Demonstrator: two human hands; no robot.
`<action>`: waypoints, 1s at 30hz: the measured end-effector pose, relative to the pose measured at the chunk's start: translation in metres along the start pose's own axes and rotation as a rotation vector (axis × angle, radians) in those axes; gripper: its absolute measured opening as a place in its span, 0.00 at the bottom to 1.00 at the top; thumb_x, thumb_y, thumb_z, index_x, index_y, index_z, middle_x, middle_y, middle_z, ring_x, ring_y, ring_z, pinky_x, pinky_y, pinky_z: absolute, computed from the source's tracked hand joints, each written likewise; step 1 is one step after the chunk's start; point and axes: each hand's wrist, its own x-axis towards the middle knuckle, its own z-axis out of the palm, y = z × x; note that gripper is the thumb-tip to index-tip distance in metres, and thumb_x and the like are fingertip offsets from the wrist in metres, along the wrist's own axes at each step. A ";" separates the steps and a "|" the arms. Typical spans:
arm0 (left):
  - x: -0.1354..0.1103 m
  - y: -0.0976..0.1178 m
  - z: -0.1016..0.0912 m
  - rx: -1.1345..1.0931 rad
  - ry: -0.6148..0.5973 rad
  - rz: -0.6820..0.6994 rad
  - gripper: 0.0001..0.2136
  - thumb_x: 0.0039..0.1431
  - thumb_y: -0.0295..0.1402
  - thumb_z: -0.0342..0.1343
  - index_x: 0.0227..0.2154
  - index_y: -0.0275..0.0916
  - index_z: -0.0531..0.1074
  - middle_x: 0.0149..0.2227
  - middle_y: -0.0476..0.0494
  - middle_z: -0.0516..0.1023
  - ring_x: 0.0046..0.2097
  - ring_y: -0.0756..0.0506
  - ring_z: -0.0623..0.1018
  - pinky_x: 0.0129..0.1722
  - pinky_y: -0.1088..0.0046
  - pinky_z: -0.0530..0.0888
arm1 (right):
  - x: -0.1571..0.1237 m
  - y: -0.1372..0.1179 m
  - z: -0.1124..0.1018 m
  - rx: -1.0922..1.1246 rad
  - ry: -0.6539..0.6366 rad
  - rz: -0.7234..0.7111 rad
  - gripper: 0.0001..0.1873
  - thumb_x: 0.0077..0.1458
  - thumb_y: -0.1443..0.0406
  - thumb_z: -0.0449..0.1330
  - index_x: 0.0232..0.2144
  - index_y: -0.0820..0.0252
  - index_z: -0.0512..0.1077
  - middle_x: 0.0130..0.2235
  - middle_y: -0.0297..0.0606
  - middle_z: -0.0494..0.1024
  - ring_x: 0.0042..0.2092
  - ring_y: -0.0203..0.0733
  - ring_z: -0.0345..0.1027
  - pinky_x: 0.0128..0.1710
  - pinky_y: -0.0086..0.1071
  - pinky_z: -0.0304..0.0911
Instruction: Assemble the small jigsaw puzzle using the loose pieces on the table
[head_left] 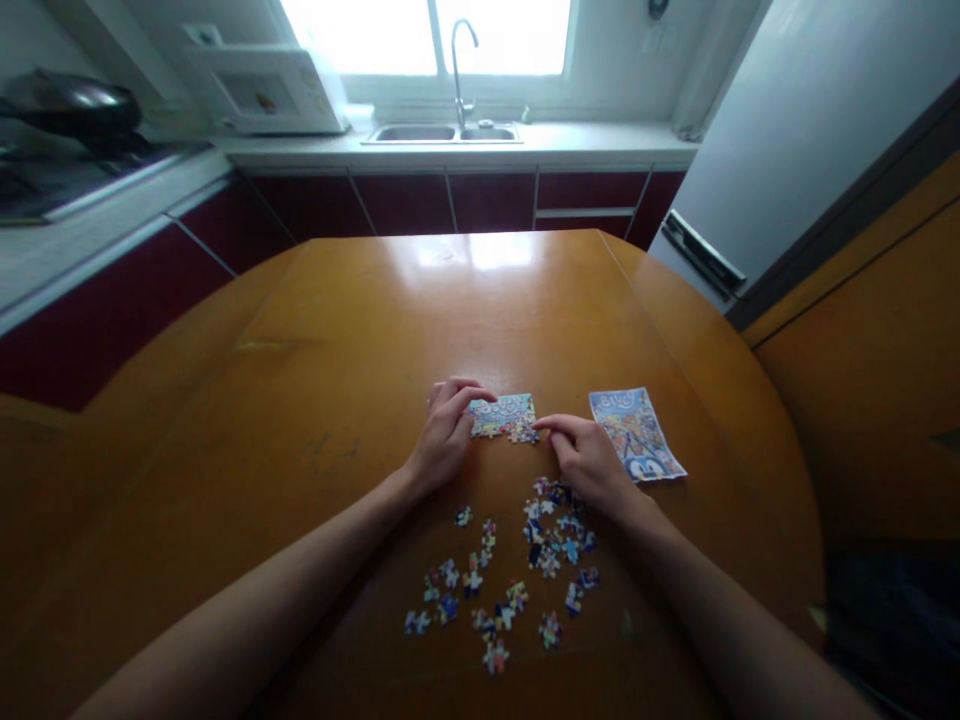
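Note:
A partly joined jigsaw strip [504, 416] lies in the middle of the round wooden table [315, 380]. My left hand [444, 437] rests at its left end, fingers curled with the tips pressed on the strip. At its right end my right hand [587, 460] points a finger and thumb together against the strip's lower right corner; whether a piece is pinched there I cannot make out. Several loose puzzle pieces [510, 570] lie scattered on the table between my forearms. A printed picture sheet [635, 433] lies flat just right of my right hand.
Beyond the table runs a kitchen counter with a sink and tap [450, 125] under a bright window. A microwave [270, 90] sits at the back left, a stove with a dark pan [71, 105] at far left. A grey refrigerator [787, 140] stands right.

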 end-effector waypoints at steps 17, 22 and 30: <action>0.001 -0.002 0.002 -0.008 0.019 0.009 0.16 0.58 0.20 0.44 0.38 0.41 0.75 0.44 0.44 0.71 0.50 0.42 0.68 0.55 0.60 0.65 | 0.003 -0.004 -0.027 0.114 0.178 0.024 0.14 0.57 0.68 0.51 0.36 0.60 0.78 0.29 0.38 0.77 0.32 0.41 0.70 0.33 0.35 0.63; 0.001 -0.003 0.004 -0.019 0.031 0.027 0.16 0.58 0.19 0.45 0.36 0.41 0.75 0.43 0.45 0.71 0.50 0.42 0.68 0.54 0.59 0.65 | 0.002 -0.007 -0.036 0.003 0.046 0.011 0.14 0.55 0.70 0.52 0.35 0.60 0.78 0.30 0.38 0.79 0.33 0.40 0.72 0.33 0.34 0.63; 0.001 -0.004 0.005 -0.017 0.039 0.036 0.16 0.56 0.18 0.46 0.34 0.42 0.76 0.43 0.45 0.71 0.49 0.42 0.69 0.54 0.59 0.66 | -0.004 -0.010 -0.039 -0.170 -0.127 0.010 0.12 0.53 0.72 0.55 0.33 0.57 0.79 0.35 0.39 0.82 0.37 0.42 0.74 0.38 0.36 0.65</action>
